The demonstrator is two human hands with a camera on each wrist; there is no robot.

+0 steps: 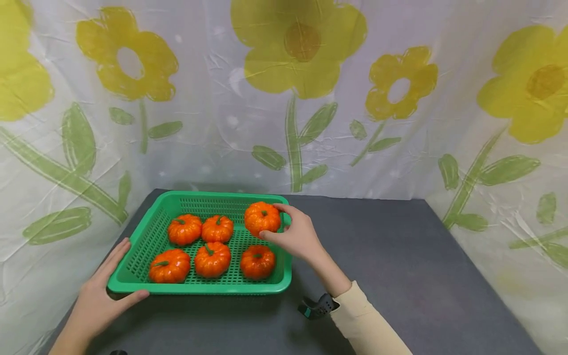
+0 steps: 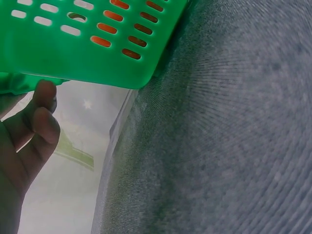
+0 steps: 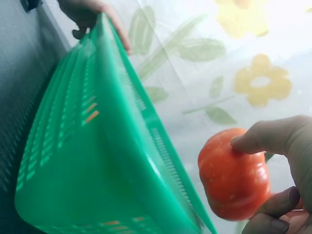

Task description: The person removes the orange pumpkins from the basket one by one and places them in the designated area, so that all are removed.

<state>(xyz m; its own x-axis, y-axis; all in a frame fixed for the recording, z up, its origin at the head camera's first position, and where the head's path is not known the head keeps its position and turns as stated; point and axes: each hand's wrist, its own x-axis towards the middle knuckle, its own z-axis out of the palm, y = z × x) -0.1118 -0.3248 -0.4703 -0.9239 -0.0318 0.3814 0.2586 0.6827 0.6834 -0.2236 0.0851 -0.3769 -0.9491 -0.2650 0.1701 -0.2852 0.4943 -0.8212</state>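
My right hand [image 1: 299, 234] pinches a small orange pumpkin [image 1: 262, 219] between thumb and fingers, over the back right part of a green plastic basket [image 1: 199, 289]. In the right wrist view this pumpkin [image 3: 231, 178] shows above the basket rim [image 3: 131, 131], the thumb on its skin. Several more pumpkins [image 1: 213, 260] with green stems lie inside the basket, two towards the back and others along the front. At the left front corner my left hand [image 1: 99, 291] holds the basket rim, fingers along the left side and thumb at the front edge.
The basket stands on a dark grey tabletop [image 1: 399, 276], near its left side. A white curtain [image 1: 213, 123] with yellow flowers hangs behind and on both sides. On the right wrist sits a dark strap [image 1: 317, 306]. A small black object [image 1: 118, 352] shows at the bottom edge.
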